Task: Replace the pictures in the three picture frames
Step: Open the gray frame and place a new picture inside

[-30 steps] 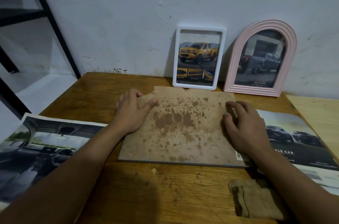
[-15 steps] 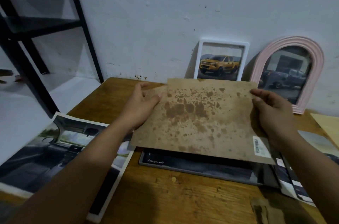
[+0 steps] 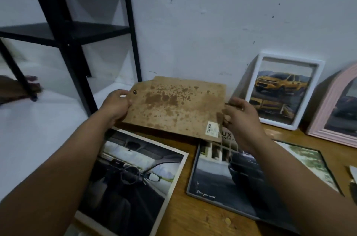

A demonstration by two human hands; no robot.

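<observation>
While both hands hold it off the wooden table [image 3: 195,222], the stained brown rectangular backing board [image 3: 173,106] hangs over the table's far left corner, long axis running left-right, tilted so its stained face looks up toward the camera; barcode sticker sits at its near right corner. Left hand [image 3: 116,104] grips the board's left short edge, thumb on top, fingers curled under. Right hand [image 3: 241,118] pinches the right short edge, fingers curled round it. Below the board, a dark car pic in a thin grey frame [image 3: 231,187] lies flat on the table, w/ a loose car-interior print [image 3: 131,177] beside it at the left edge, overhanging. At the far edge, a white rectangular frame w/ a yellow truck pic [image 3: 282,91] leans upright on the wall; a pink arched frame [image 3: 336,108] leans just right of it. Black metal shelf [image 3: 63,31] stands left of the table.
</observation>
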